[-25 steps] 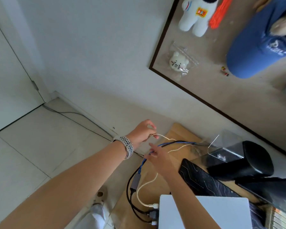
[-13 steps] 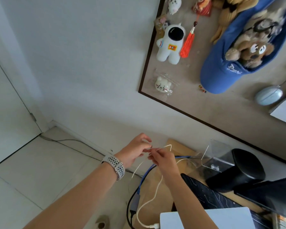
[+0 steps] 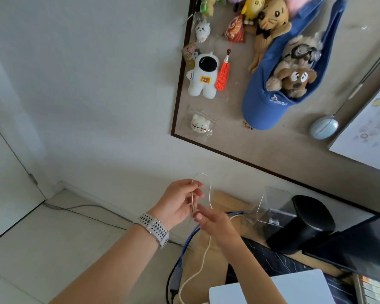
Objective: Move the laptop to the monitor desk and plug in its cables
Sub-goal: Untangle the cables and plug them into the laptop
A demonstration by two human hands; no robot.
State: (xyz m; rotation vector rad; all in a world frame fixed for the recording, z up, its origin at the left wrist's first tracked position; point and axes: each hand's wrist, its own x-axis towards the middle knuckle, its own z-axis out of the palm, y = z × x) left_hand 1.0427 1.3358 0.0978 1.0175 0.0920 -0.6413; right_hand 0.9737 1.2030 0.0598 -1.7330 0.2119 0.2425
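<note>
The laptop already lies closed on the wooden desk at about five o'clock in the view, its pale lid partly cut off by the bottom edge, so the carrying part of the task looks finished and the cable work is in hand. A white cable runs up from the laptop's left edge at six o'clock, passes under the right hand, rises into a loop near the centre of the frame and comes back down through the left hand. The left hand, with a pale perforated watch band on its wrist, pinches the cable between thumb and fingertips; the right hand, just below and touching or nearly touching it, has its fingers curled around the same cable. This looks like untangling or sorting slack rather than plugging. A blue cable runs from behind the right hand down toward a grey adapter at seven o'clock, beside the laptop. Whether every plug is seated I cannot tell, since the ports sit at the frame's edge. The next move likely calls for straightening the loop, laying the cable flat on the desk, and checking the connectors. The dark monitor stands at four o'clock, behind a black stand.
</note>
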